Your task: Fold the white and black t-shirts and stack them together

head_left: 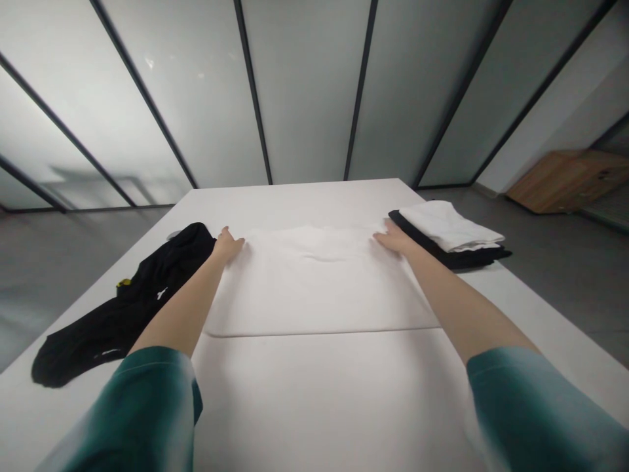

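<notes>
A white cloth (319,288) lies flat on a white table (324,400), between the left hand (228,246) and right hand (393,238), both open at its far corners, fingers extended. A crumpled black garment (147,288) lies left; right, a folded white cloth (449,223) tops folded black fabric (455,260). Beyond stand frosted glass panels (304,85) and a wooden cabinet (560,180).

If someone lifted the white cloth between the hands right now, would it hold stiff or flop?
The white cloth would probably flop: soft wrinkles mark its far part. It is likely light for its size, lying thin and flat on the table.
</notes>
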Demonstrator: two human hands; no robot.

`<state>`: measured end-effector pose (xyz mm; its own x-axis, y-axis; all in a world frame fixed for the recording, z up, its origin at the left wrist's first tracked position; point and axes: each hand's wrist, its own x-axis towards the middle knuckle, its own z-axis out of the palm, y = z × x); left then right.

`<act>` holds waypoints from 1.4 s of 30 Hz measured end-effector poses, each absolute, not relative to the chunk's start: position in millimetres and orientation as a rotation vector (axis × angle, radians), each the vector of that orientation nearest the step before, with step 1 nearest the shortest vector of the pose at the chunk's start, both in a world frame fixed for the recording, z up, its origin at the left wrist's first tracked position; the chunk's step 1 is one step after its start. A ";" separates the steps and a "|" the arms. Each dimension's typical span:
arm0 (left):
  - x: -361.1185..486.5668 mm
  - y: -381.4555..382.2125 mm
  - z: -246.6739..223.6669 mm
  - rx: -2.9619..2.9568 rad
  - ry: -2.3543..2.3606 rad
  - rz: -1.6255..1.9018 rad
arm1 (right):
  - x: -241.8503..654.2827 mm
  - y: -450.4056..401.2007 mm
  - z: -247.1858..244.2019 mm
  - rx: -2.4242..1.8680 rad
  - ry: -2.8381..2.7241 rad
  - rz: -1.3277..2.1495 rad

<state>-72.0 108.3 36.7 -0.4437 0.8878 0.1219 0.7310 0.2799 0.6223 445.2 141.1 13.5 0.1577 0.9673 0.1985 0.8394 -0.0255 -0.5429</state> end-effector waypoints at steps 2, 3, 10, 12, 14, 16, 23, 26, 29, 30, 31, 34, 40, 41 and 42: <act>-61.0 98.4 30.8 1.680 2.302 0.757 | 436.9 129.4 6.0 -2.016 -1.823 0.275; -53.6 92.9 28.5 1.794 2.287 0.668 | 431.8 122.5 4.2 -2.049 -1.881 0.239; -4.5 68.3 22.1 2.067 2.171 0.273 | 392.9 75.8 9.0 -2.018 -2.228 0.164; -0.8 64.0 22.3 2.063 2.190 0.170 | 388.0 68.0 10.3 -2.061 -2.267 0.174; -0.6 60.1 23.5 2.081 2.217 0.112 | 386.0 63.5 12.7 -2.083 -2.293 0.152; -1.4 58.0 26.3 2.109 2.234 0.079 | 385.2 63.0 16.9 -2.091 -2.311 0.103; -8.9 79.7 39.6 1.906 2.424 0.223 | 393.9 99.9 28.8 -2.147 -2.049 0.013; -21.2 99.2 38.3 1.726 2.510 0.393 | 404.2 125.8 26.7 -2.188 -1.857 0.077; -35.8 120.1 34.1 1.547 2.520 0.532 | 413.1 145.6 23.6 -2.242 -1.692 0.200; -39.8 126.7 32.8 1.483 2.511 0.588 | 415.3 149.9 22.6 -2.248 -1.652 0.218; -43.1 132.8 31.7 1.413 2.500 0.637 | 417.2 153.2 21.6 -2.254 -1.615 0.220; -48.6 146.2 29.4 1.248 2.450 0.680 | 422.2 158.3 18.7 -2.302 -1.536 0.210; -59.1 149.9 25.1 1.334 2.447 0.741 | 438.2 162.4 14.4 -2.175 -1.452 0.190; -62.2 149.4 24.2 1.339 2.464 0.791 | 440.8 163.1 14.5 -2.122 -1.390 0.169; -65.1 149.0 23.3 1.341 2.476 0.844 | 442.5 163.7 14.9 -2.069 -1.314 0.170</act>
